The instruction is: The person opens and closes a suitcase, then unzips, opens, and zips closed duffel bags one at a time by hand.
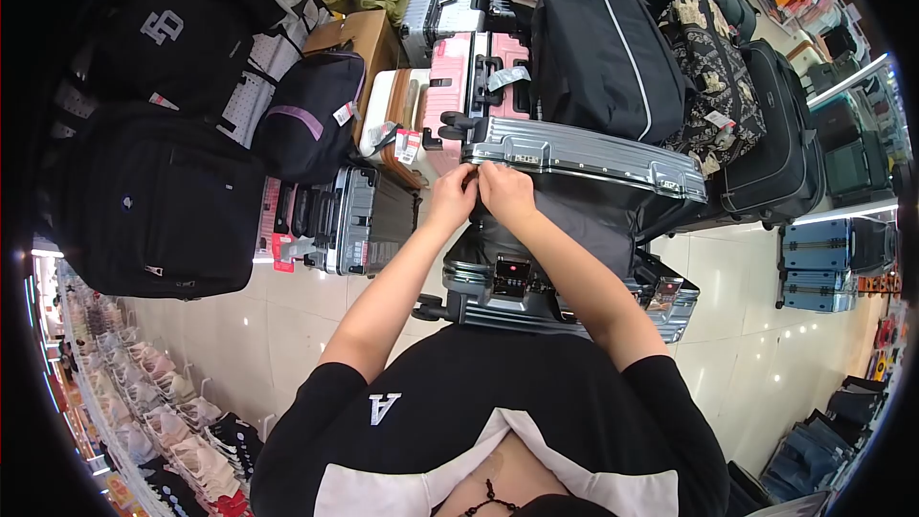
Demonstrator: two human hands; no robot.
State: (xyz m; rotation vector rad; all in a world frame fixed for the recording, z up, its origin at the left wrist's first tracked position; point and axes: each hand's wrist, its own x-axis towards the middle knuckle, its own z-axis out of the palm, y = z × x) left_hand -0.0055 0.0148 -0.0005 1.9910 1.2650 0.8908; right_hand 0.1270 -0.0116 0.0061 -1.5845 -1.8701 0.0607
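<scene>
A grey metallic suitcase [574, 319] stands open in front of my body, its raised half [593, 155] reaching away from me and a dark lining showing between the halves. My left hand [452, 198] is at the left end of the raised half, fingers bent and pressed together near the corner. Right beside it, my right hand [505, 193] has its fingers closed at the same edge. Anything between the fingertips is too small to make out. A black wheel [458, 124] sticks out just beyond the hands. Small tags lie against the lower half.
Black backpacks [163, 206] hang at the left. Behind the open case are a pink suitcase [448, 81], a black bag [608, 57] and a patterned bag [713, 77]. A grey suitcase [356, 220] stands left of my arms. Blue suitcases [816, 263] are at the right.
</scene>
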